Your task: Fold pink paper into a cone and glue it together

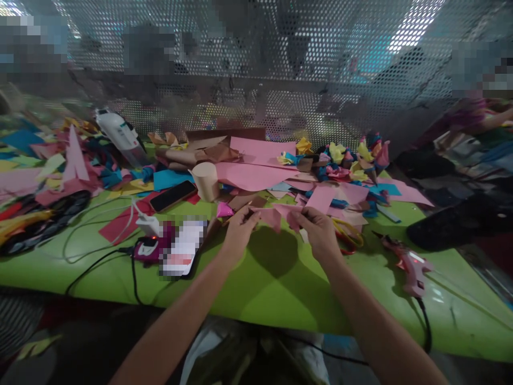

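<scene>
Between my two hands a piece of pink paper [272,218] is held up over the green table [264,299], pointed at its lower edge. My left hand [241,227] pinches its left end between thumb and fingers. At its right end my right hand [319,230] grips it the same way. A small bright pink packet [224,209] lies just left of my left hand. Close to the right of my right hand are yellow-handled scissors [349,235], partly covered by paper. The paper casts a shadow on the table below.
A pink glue gun [411,264] lies at the right, its cord over the front edge. At the left are a lit phone [186,248], a dark phone [173,196] and a power strip [150,248] with cables. Paper scraps, a tape roll [206,182] and paper flowers [352,160] crowd the back.
</scene>
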Demonstrator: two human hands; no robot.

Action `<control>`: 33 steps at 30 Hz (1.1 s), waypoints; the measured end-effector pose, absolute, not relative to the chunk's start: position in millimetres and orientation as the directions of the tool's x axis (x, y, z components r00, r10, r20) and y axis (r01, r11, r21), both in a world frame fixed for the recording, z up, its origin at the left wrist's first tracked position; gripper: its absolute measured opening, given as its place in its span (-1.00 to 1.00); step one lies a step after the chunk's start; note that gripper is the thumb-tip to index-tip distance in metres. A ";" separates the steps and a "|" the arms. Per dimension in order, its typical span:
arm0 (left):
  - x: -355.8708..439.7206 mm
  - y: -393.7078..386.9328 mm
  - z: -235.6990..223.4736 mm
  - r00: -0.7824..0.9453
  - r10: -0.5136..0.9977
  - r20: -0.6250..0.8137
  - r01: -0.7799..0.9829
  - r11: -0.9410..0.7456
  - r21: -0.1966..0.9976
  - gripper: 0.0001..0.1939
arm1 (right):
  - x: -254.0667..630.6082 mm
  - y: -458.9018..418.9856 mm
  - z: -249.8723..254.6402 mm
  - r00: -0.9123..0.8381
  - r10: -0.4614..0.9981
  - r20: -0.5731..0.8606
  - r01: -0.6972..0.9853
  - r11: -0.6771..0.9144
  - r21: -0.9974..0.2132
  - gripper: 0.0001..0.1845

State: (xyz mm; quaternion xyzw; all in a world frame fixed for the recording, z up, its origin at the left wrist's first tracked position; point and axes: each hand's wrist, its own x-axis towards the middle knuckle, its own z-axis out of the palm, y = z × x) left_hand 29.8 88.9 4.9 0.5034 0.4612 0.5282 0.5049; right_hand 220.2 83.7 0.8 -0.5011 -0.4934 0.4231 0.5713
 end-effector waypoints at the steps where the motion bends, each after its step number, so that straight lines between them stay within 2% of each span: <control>1: 28.1 89.9 5.1 -0.020 0.997 0.069 -0.085 -0.070 0.994 -0.82 | 224.0 86.1 0.5 0.172 0.975 0.143 0.035 0.139 -0.990 -0.65; 4: 22.0 93.0 7.3 -0.123 0.991 0.055 -0.173 -0.076 0.982 -0.79 | 234.2 92.4 -2.0 0.130 0.985 0.112 0.146 0.093 -0.985 -0.62; 7: 17.9 94.9 10.0 -0.193 0.980 0.040 -0.264 -0.092 0.960 -0.74 | 237.1 93.1 -5.8 -0.046 0.997 0.063 0.289 0.074 -0.954 -0.65; 11: 18.4 94.9 11.2 -0.182 0.983 0.023 -0.277 -0.074 0.958 -0.72 | 231.7 88.3 -8.4 -0.239 0.971 -0.007 0.552 0.130 -0.824 -0.76; 14: 20.8 94.2 10.2 -0.187 0.982 0.009 -0.242 -0.055 0.969 -0.73 | 228.4 86.3 -5.3 -0.191 0.976 0.107 0.651 0.207 -0.730 -0.85; 17: 23.6 92.7 9.4 -0.175 0.984 -0.023 -0.195 -0.012 0.981 -0.75 | 226.5 85.1 0.7 -0.134 0.961 0.243 0.557 0.275 -0.783 -0.80; 21: 28.1 89.5 10.2 -0.140 0.988 -0.059 -0.172 0.035 0.985 -0.79 | 221.4 81.5 3.8 -0.143 0.970 0.197 0.368 0.237 -0.899 -0.68; 28: 30.6 87.8 9.4 -0.098 0.988 -0.117 -0.244 0.090 0.966 -0.75 | 210.3 77.0 -1.1 -0.149 0.979 0.142 0.362 0.187 -0.913 -0.75; 33: 29.6 87.4 13.4 -0.049 0.992 -0.119 -0.286 0.100 0.953 -0.74 | 211.0 80.4 0.8 -0.151 0.974 0.171 0.364 0.216 -0.906 -0.72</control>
